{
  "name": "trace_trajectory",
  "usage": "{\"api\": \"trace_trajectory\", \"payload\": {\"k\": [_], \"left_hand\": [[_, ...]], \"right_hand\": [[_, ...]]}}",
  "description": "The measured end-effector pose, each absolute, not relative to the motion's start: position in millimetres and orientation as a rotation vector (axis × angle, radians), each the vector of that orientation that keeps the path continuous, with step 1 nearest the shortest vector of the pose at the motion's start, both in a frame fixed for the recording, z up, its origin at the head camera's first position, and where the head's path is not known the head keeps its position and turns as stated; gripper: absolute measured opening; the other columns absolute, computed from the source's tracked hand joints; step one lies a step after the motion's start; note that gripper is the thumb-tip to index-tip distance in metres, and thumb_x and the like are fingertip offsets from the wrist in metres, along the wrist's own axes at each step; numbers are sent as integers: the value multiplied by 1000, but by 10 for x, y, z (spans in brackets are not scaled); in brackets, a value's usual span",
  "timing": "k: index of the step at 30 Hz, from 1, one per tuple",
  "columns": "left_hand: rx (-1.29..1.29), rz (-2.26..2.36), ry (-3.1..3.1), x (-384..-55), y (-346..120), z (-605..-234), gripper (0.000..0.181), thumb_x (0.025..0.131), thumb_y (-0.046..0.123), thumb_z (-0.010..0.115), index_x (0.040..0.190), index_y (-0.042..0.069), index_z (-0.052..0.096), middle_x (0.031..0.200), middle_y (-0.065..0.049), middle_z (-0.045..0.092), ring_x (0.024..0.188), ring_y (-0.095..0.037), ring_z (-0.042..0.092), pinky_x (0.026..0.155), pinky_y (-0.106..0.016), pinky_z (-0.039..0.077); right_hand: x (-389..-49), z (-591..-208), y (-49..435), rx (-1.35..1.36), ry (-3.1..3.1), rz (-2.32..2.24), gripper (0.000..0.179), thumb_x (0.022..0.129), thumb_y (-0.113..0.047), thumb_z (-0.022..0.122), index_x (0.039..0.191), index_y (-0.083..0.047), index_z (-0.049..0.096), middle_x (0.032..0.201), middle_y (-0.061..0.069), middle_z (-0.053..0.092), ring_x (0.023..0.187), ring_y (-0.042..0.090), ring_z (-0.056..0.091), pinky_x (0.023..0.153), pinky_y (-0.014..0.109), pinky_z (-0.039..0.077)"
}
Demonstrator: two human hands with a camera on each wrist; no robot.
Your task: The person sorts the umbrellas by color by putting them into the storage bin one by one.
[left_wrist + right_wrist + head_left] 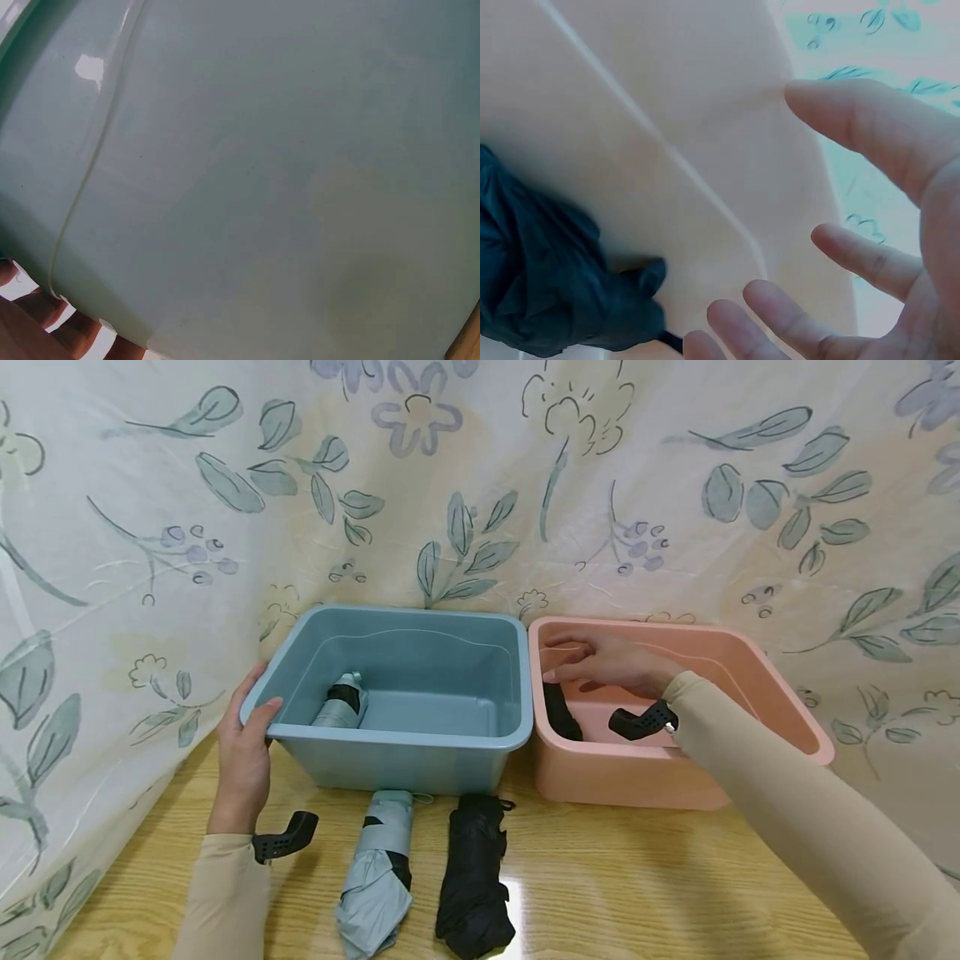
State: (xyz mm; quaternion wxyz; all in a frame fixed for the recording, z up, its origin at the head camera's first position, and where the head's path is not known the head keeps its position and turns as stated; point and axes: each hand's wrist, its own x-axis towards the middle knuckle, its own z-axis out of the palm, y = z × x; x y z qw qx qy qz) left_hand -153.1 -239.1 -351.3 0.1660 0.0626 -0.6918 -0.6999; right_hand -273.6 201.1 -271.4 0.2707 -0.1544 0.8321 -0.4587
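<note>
Gripping the blue bin (pixel 420 768) behind umbrellas (pixel 474 877), left fingers (pixel 238 697) curl; right fingers (pixel 791 319) spread over pink bin (pixel 622 781).

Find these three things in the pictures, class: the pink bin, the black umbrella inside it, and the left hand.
Pink bin (pixel 622 778): head view, on its front wall.
Black umbrella (pixel 561 712): head view, on its visible middle.
Left hand (pixel 246 752): head view, on its back.

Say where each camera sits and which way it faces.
Head: on the head, facing forward and down: blue bin, pink bin; left hand, right hand, sleeves show.
Left wrist: on that wrist, facing the blue bin; left fingers show.
Right wrist: on that wrist, facing into the pink bin; right fingers show.
Head and right wrist share the pink bin's black umbrella.
</note>
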Motion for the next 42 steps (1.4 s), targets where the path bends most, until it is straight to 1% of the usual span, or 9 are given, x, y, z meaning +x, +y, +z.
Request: {"api": "trace_trajectory", "payload": {"k": [7, 12, 14, 18, 23, 25, 32, 36, 42], "left_hand": [[183, -1996, -1970, -1520, -2389, -3515, 54, 106, 25, 44, 159, 31, 34, 163, -4, 26, 142, -30, 26, 118, -56, 17], [176, -1987, -1976, -1519, -2385, -3514, 54, 107, 25, 44, 159, 30, 34, 163, -5, 27, 143, -30, 27, 118, -55, 18], [181, -1974, -1988, -1518, -2383, -3515, 54, 106, 25, 43, 159, 31, 34, 163, -4, 27, 143, -30, 27, 118, -56, 18], [185, -1959, -2007, -1519, -2384, -3522, 54, 107, 26, 42, 159, 32, 33, 163, -4, 26, 143, -32, 27, 118, -58, 18], [179, -1964, -2007, -1521, -2393, -3537, 53, 107, 27, 43, 159, 32, 33, 163, -3, 27, 142, -31, 27, 118, -58, 19], [178, -1968, -2005, -1522, -2395, -3539, 53, 107, 27, 43, 159, 31, 33, 163, -3, 27, 142, -30, 28, 118, -58, 19], [177, -1973, -1996, -1506, -2392, -3536, 53, 107, 26, 43, 159, 31, 34, 162, -3, 28, 142, -29, 28, 118, -56, 19], [171, -1970, -1997, -1506, -2388, -3533, 53, 107, 26, 43, 159, 31, 34, 162, -3, 28, 142, -30, 28, 118, -57, 19], [165, -1973, -1989, -1509, -2383, -3527, 53, 107, 26, 43, 159, 31, 34, 162, -3, 27, 142, -30, 28, 118, -57, 18]], "right_hand": [[-2497, -2499, 2027, -470, 2413, -1157, 79, 87, -43, 80, 153, -21, 42, 141, 15, 54, 119, 28, 60, 100, 47, 48], [-2274, -2386, 2066, -481, 2509, -1142, 72, 86, -50, 78, 148, -33, 48, 141, 4, 53, 125, 26, 54, 102, 51, 45], [-2171, -2340, 2083, -477, 2516, -1175, 69, 86, -49, 79, 147, -37, 49, 142, 0, 51, 128, 25, 51, 103, 53, 44], [-1936, -2259, 2108, -518, 2546, -1227, 67, 87, -45, 78, 147, -38, 48, 140, -1, 53, 129, 24, 51, 100, 53, 46], [-1636, -2245, 2102, -663, 2585, -1260, 63, 92, -31, 78, 148, -31, 49, 135, 2, 57, 123, 24, 56, 93, 42, 52], [-1533, -2270, 2087, -737, 2607, -1273, 62, 92, -25, 78, 147, -27, 51, 133, 2, 59, 120, 24, 58, 91, 37, 53], [-1188, -2462, 1987, -954, 2621, -1370, 66, 87, -11, 82, 145, -20, 53, 127, -1, 63, 113, 21, 59, 90, 31, 53], [-1003, -2629, 1908, -972, 2588, -1370, 67, 86, -15, 84, 145, -22, 53, 124, -3, 61, 110, 17, 59, 89, 32, 53], [-871, -2975, 1762, -897, 2538, -1352, 62, 87, -31, 82, 143, -32, 53, 121, -6, 58, 106, 15, 59, 89, 34, 52]]}}
